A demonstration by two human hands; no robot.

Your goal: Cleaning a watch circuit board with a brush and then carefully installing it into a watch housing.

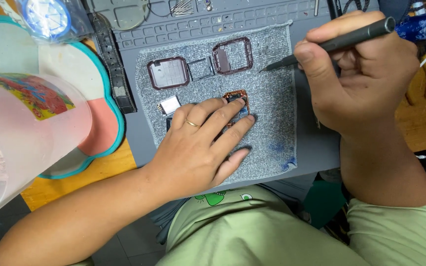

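The left hand [200,148] pressed close-set fingers on a small circuit board [236,96] on the grey cloth [272,88]; the right hand [361,79] pinched a screwdriver [341,40] above the cloth's right edge.

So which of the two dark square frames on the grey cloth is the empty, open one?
The right-hand frame, nearest the tool tip: cloth shows through it. The left frame is filled by a grey panel.

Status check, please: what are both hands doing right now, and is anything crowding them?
Left hand flat, fingers pinning small circuit board. Right hand gripping dark pointed tool, tip raised off grey cloth. Two square frames close behind.
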